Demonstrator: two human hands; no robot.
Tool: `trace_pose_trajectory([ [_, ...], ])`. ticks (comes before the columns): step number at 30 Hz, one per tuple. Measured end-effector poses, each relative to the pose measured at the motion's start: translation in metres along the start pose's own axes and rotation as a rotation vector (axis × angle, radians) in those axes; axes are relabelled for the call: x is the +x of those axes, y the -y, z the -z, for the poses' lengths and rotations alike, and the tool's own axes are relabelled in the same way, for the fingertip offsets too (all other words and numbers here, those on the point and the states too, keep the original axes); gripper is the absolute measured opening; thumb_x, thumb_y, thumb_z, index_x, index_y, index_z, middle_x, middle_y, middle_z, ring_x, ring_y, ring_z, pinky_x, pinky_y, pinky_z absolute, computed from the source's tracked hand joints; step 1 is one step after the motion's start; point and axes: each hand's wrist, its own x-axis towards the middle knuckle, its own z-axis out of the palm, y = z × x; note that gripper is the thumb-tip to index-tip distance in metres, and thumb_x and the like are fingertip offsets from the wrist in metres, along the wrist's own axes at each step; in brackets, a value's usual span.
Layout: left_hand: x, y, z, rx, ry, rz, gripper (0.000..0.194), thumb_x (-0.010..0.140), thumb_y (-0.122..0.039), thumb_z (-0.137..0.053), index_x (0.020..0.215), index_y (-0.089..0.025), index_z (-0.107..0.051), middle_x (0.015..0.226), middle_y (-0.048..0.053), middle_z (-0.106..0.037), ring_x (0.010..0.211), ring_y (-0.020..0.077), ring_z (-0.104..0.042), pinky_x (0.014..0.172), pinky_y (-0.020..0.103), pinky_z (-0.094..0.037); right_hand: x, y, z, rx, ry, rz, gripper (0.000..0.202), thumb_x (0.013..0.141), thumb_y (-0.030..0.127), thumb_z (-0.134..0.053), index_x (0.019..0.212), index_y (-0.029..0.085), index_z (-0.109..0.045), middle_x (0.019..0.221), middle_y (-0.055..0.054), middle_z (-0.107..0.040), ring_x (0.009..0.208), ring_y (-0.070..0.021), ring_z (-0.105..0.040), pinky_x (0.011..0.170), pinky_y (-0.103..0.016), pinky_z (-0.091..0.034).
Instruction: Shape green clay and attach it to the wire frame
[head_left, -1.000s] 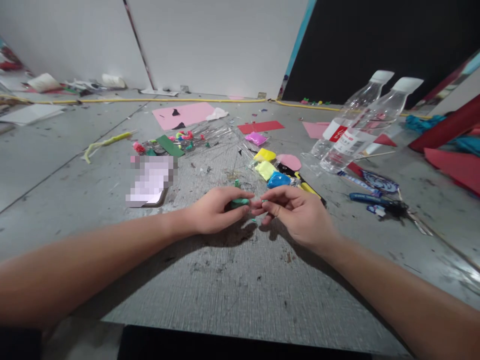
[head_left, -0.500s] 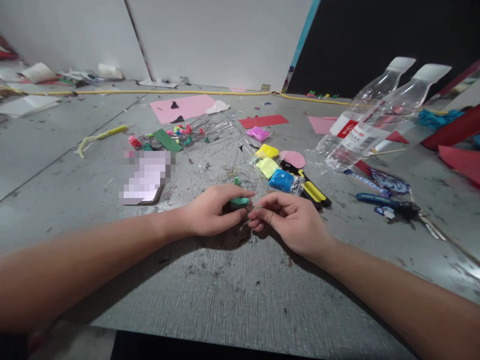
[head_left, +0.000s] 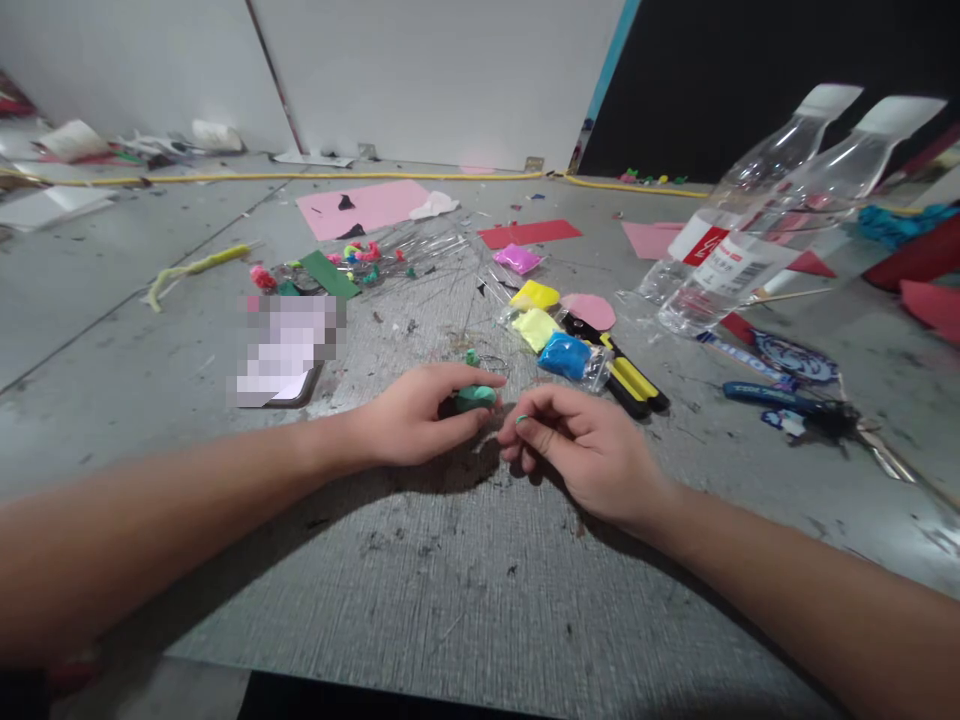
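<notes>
I note a smooth, elongated green lump [head_left: 475, 397] lying roughly crosswise within the left fingers [head_left: 459, 431], and a tiny green bit [head_left: 521, 419] pinched in the right fingers [head_left: 553, 442].

I have my left hand [head_left: 416, 415] and right hand [head_left: 589, 440] side by side over the worktop [head_left: 450, 600], a lump [head_left: 475, 397] within the left. The phone [head_left: 289, 345] lies to their left; packets [head_left: 564, 355] lie just beyond the right. Bottles [head_left: 731, 270] stand far right, keys [head_left: 886, 452] nearer; a paper sheet [head_left: 386, 205] lies far left of centre.
</notes>
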Motion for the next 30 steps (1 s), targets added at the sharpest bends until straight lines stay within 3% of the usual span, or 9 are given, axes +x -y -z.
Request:
trace_pose_trajectory([
  [9,0.001,0.0,-0.001,0.023,-0.023,-0.02,0.037,0.094,-0.033,-0.057,0.123,-0.015,-0.069,0.104,0.01,-0.079,0.09,0.0208,-0.073,0.08,0.034,-0.057,0.0,0.001,-0.002,0.02,-0.03,-0.035,0.019,0.092,0.034,-0.068,0.082,0.019,-0.062,0.071,-0.002,-0.069,0.056,-0.0123,-0.065,0.049,-0.025,-0.055],
  [17,0.002,-0.002,-0.001,-0.004,-0.012,-0.011,0.037,0.094,-0.036,-0.059,0.123,-0.015,-0.069,0.112,0.012,-0.078,0.099,0.0231,-0.073,0.087,0.036,-0.057,-0.003,-0.008,-0.003,-0.275,-0.05,0.247,0.007,0.092,0.025,-0.068,0.093,0.018,-0.07,0.081,-0.003,-0.074,0.069,-0.0147,-0.071,0.062,-0.029,-0.059],
  [22,0.002,-0.002,-0.001,-0.033,0.014,0.001,0.038,0.095,-0.036,-0.057,0.122,-0.011,-0.069,0.104,0.011,-0.078,0.091,0.0214,-0.072,0.08,0.034,-0.057,-0.004,-0.009,-0.002,-0.271,-0.095,0.364,0.016,0.094,0.017,-0.062,0.106,0.019,-0.072,0.091,-0.004,-0.075,0.073,-0.0139,-0.073,0.064,-0.028,-0.061],
  [30,0.001,-0.001,-0.001,-0.007,0.003,0.016,0.038,0.095,-0.035,-0.057,0.124,-0.013,-0.068,0.113,0.012,-0.078,0.099,0.0228,-0.074,0.085,0.036,-0.057,-0.005,-0.008,0.0,-0.071,-0.024,0.196,0.008,0.095,0.025,-0.068,0.093,0.018,-0.072,0.077,-0.001,-0.071,0.06,-0.0128,-0.071,0.056,-0.025,-0.061],
])
